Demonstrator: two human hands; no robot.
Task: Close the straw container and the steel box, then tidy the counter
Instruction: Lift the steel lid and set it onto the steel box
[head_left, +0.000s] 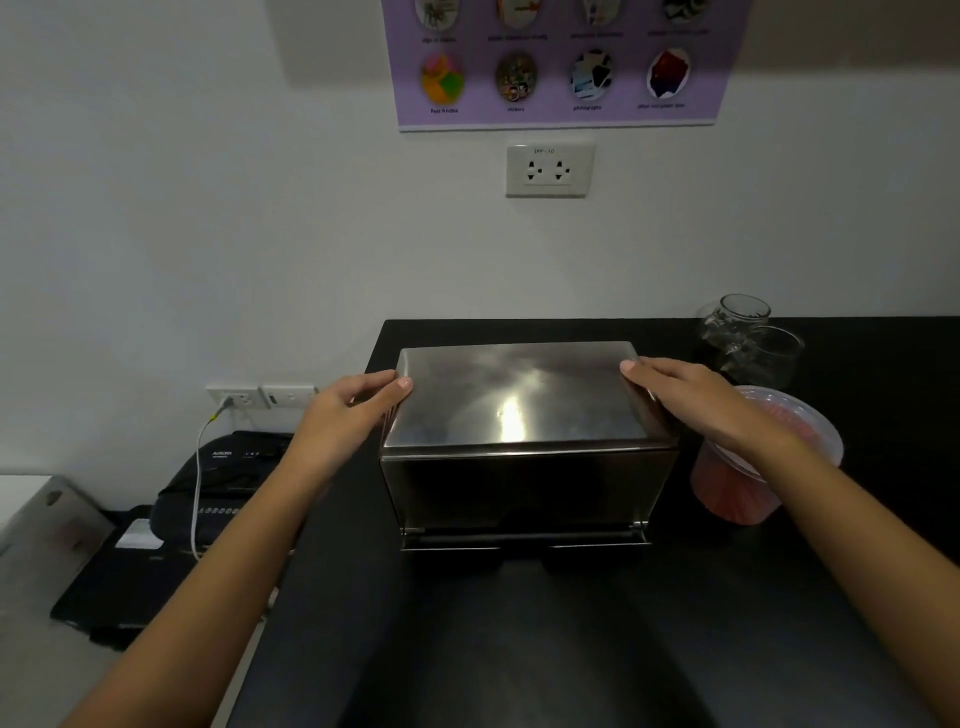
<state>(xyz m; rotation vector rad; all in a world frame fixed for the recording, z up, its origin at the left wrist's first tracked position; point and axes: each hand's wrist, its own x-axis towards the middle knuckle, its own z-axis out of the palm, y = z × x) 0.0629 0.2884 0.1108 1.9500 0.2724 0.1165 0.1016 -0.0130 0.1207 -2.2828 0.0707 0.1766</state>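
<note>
The steel box (524, 447) sits mid-counter (571, 649), lid (519, 395) down. The left hand (353, 410) and right hand (696, 400) clasp the lid's two short edges, fingers curled over them. Judged rigid, fairly heavy, polished and slippery; those side edges are the best hold. The straw container (763, 457) stands just right, lidded. Legible: "AURORA" on the shredder (228, 467); "stickers" and "photographs" on the poster (556, 62).

You are looking at a rectangular brushed-steel box (524, 441), its smooth lid throwing back a bright glare. The black worktop (571, 649) under it is showing matt. The round translucent plastic straw container (810, 431) is looking cloudy; the clear glass jar (735, 325) is glinting.
</note>
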